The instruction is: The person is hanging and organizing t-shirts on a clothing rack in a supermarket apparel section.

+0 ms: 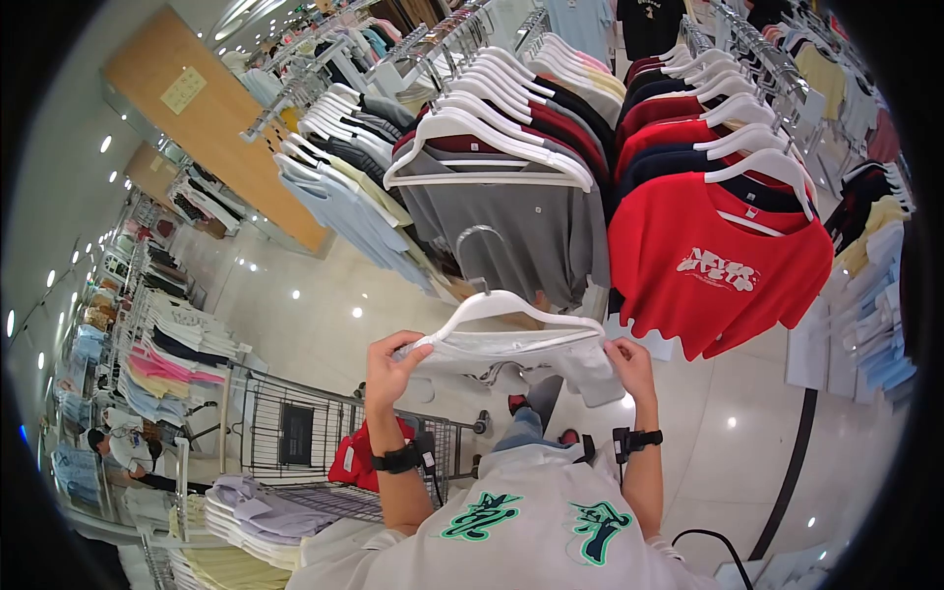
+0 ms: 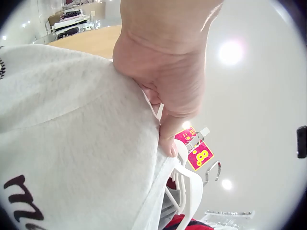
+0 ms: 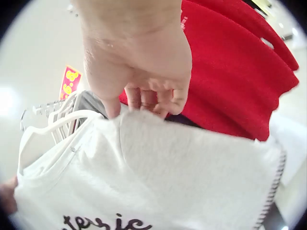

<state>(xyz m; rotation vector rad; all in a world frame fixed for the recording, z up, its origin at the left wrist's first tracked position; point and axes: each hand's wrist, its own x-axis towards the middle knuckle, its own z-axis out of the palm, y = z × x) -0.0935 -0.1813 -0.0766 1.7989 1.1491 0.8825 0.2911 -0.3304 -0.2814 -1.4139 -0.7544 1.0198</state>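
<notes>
A light grey T-shirt (image 1: 585, 369) with dark lettering hangs on a white hanger (image 1: 511, 303) with a metal hook, held up in front of the body. At one shoulder, my left hand (image 1: 393, 372) pinches the cloth by the hanger's end; the left wrist view shows the thumb (image 2: 169, 143) on the fabric. The other shoulder is between the thumb and fingers of my right hand (image 1: 632, 369). In the right wrist view the shirt front (image 3: 192, 167) spreads out below that hand, with a stitched hem along its sleeve.
Just ahead stands a rack with a grey shirt (image 1: 511, 231) and a red printed shirt (image 1: 723, 256) at its front. A wire shopping cart (image 1: 265, 413) holding a red garment (image 1: 354, 460) is at the left. Folded clothes (image 1: 246, 521) lie stacked near it.
</notes>
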